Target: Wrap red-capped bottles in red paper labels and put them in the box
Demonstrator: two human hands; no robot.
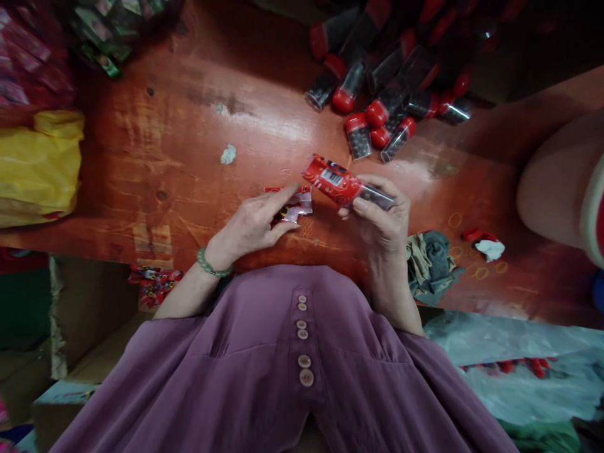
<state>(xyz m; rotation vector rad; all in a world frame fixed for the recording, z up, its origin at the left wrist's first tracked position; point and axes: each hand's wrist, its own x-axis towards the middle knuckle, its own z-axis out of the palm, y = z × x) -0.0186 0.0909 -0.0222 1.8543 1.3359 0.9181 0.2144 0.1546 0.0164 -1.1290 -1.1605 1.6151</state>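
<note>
Two hands work over a red desk (155, 157). One tube (346, 186) sits in the right hand (384, 220), its grip closed round the clear lower end, thumb and fingers wrapped over it. A red label with a barcode covers the tube's upper part. Its long axis lies nearly flat, tilted a little, the labelled end pointing up and to the left, the clear end running down to the right into the palm. It is held just above the desk, near the front edge, in the middle of the view.

The left hand (252, 223) rests flat on the desk, fingers stretched out, its grip open, fingertips touching a small stack of labels (291, 204); their count cannot be told. One green bracelet (210, 264) circles that wrist.

Farther back on the right lies a heap of tubes (387, 94) with red caps, well over a dozen, pointing every way. One yellow bag (40, 163) sits at the left edge. One grey rag (431, 261) lies just right of the right wrist, and several rubber bands (476, 251) lie scattered near it.
</note>
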